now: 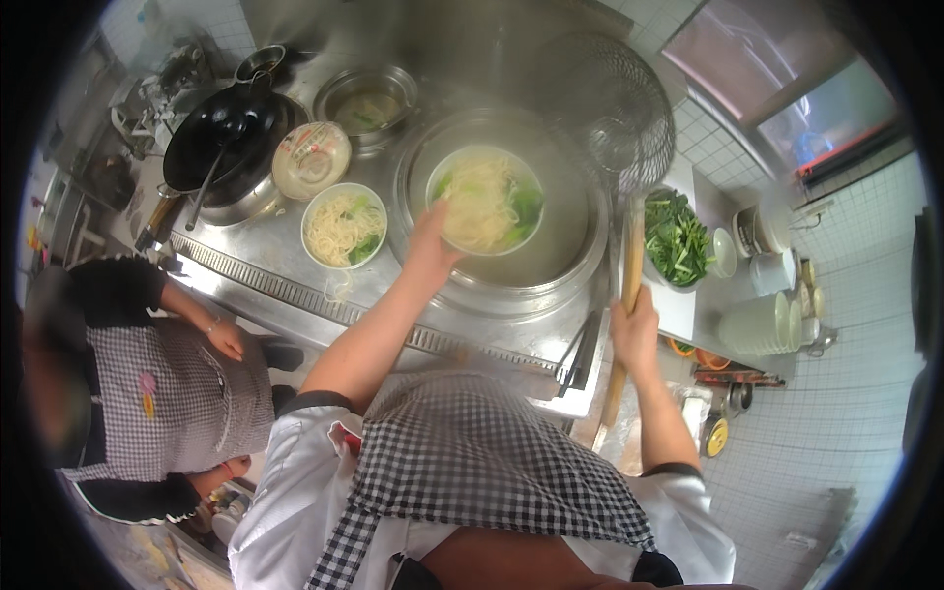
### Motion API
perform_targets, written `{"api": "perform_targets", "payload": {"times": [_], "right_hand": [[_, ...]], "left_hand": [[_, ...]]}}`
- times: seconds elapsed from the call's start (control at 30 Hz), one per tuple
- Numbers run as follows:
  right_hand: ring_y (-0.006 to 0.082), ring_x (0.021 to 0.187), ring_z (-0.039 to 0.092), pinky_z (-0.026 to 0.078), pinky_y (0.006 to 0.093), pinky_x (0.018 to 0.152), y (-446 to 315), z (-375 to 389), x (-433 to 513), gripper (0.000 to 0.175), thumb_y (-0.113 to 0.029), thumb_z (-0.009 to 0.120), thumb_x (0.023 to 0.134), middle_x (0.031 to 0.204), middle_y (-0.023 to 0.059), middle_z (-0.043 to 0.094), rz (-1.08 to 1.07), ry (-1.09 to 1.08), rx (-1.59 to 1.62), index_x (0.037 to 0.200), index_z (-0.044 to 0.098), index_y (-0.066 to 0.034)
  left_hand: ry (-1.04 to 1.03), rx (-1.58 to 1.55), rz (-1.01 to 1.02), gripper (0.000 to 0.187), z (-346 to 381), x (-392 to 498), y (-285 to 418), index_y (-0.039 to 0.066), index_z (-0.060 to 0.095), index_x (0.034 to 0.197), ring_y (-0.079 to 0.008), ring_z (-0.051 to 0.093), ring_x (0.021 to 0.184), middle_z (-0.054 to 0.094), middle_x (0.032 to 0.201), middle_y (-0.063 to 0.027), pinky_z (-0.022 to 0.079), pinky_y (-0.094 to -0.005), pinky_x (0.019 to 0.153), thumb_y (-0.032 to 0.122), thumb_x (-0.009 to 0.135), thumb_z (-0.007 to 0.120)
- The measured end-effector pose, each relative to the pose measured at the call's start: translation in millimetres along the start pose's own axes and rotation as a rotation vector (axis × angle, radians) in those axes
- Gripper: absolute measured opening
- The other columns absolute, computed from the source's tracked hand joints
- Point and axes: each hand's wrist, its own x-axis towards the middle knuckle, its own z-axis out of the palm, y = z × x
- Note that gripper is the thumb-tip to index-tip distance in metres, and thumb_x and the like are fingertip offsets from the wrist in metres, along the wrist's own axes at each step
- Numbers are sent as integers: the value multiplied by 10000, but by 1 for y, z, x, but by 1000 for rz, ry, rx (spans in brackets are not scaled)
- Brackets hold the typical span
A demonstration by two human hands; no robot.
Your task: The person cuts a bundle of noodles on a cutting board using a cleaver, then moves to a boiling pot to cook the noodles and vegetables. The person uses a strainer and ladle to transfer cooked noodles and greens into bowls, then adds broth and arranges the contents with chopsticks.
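Note:
My left hand (pixel 434 242) grips the near-left rim of a white bowl (pixel 488 251) and holds it over a wide steaming pot (pixel 516 289) set in the steel stove top. Pale noodles (pixel 476 199) and green leaves (pixel 527 203) fill the bowl. On the right, my right hand (pixel 636 332) is closed around the wooden handle (pixel 632 251) of a large wire-mesh strainer (pixel 630 125). The strainer's basket is raised at the pot's far right, partly blurred by steam. Another bowl (pixel 306 249) of noodles and greens stands on the steel left of the pot.
A black wok (pixel 251 140) with a ladle (pixel 209 177), a patterned bowl (pixel 311 162) and a smaller pot (pixel 402 77) stand back left. Cut greens (pixel 675 236) and stacked bowls (pixel 756 324) are at right. A co-worker in a checked apron (pixel 140 398) stands close at left.

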Motion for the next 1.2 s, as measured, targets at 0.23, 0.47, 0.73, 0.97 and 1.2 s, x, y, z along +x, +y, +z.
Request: {"api": "perform_targets", "payload": {"times": [0.23,0.47,0.73,0.97,1.2], "right_hand": [[469,788,679,543,560,712,110,52,166,290,-151,619,904,930,222,701,-242,137,-502,1160,529,-48],[388,828,720,579,506,751,130,119,260,347,-152,581,918,994,172,701,-322,152,-612,1251,514,-87],[373,896,693,564,471,795,165,130,285,451,-170,632,902,1019,164,670,-474,139,-627,1333,533,-86],[312,925,714,599,454,768,170,60,95,352,-133,571,952,1118,176,659,-457,-1179,-850,1293,595,-46],[329,903,697,581,459,731,221,64,9,273,-99,661,878,1108,156,647,-363,-1002,-811,1149,670,-68]], "left_hand": [[38,141,-147,608,-45,-56,12,20,352,1535,-305,516,1378,481,1529,-181,459,-438,1136,441,1100,411],[228,275,-111,621,-72,-116,38,-2,351,1540,-307,483,1401,455,1549,-177,424,-451,1151,436,1103,411],[377,336,-104,704,-80,-111,36,15,302,1566,-335,498,1368,441,1537,-182,431,-471,1140,521,1087,402],[453,252,-140,670,-82,-103,28,5,306,1564,-356,479,1393,416,1566,-195,417,-487,1154,494,1106,334],[349,241,-180,636,-91,-122,15,13,358,1547,-328,490,1389,466,1539,-178,409,-477,1163,464,1099,397]]}}
